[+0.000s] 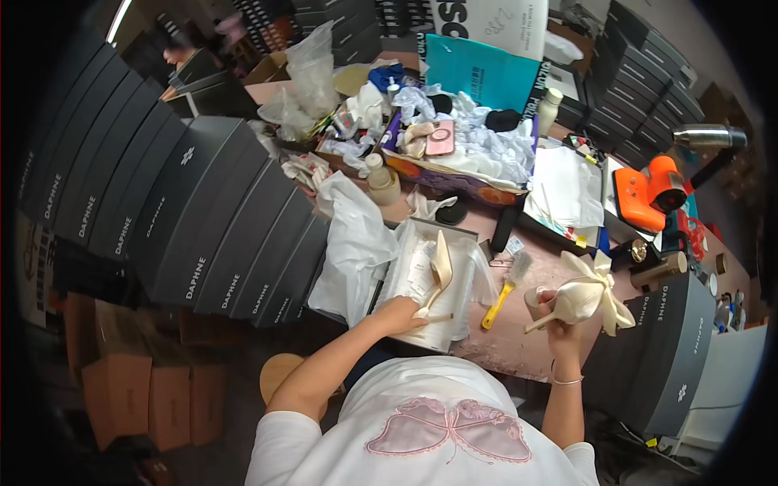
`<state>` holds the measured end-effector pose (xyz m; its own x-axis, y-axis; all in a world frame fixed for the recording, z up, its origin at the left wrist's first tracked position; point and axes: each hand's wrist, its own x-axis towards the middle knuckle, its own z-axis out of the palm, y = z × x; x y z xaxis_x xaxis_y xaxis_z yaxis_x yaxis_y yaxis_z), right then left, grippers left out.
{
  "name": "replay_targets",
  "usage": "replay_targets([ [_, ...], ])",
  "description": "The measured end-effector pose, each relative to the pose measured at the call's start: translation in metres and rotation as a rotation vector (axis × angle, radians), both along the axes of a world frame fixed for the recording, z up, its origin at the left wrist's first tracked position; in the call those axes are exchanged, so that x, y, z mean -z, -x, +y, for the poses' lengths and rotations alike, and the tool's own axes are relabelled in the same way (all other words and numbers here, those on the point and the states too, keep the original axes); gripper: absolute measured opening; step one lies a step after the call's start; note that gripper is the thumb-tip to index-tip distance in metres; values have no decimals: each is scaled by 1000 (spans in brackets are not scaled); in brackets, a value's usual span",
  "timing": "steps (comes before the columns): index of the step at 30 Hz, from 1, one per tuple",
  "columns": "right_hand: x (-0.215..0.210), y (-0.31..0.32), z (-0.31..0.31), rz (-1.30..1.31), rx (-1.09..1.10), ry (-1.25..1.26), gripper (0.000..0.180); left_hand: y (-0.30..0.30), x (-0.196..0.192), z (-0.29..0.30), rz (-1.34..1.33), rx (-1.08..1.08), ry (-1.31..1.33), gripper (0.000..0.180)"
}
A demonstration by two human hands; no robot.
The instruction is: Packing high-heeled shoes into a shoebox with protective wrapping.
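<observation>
Cream heels, one in each hand
My left hand (399, 314) clamps a heel (440, 271) over the open box (405, 243), fingers hidden; my right hand (559, 324) grips the bowed heel (585, 296) beside dark stacked boxes (203, 219).

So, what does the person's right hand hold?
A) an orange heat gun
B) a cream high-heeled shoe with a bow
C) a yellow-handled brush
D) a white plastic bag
B: the right hand grips a cream high-heeled shoe with a bow, above the table.
</observation>
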<state>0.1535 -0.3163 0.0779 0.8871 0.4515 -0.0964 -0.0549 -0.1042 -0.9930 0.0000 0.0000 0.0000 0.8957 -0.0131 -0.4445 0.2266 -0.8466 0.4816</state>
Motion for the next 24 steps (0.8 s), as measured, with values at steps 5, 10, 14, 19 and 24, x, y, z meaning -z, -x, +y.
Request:
replay_targets([
  [5, 3, 47, 6, -5, 134, -89, 35, -26, 15, -5, 243, 159, -85, 38],
  [10, -3, 76, 26, -153, 158, -102, 38, -60, -64, -1, 132, 333, 188, 40],
  [14, -10, 93, 48, -84, 175, -40, 36, -62, -39, 37, -113, 355, 394, 37],
  [19, -25, 116, 62, 7, 290, 17, 33, -16, 58, 38, -474, 771, -4, 51],
  [24, -48, 122, 65, 60, 394, 41, 17, -50, 36, 36, -252, 865, 169, 50],
])
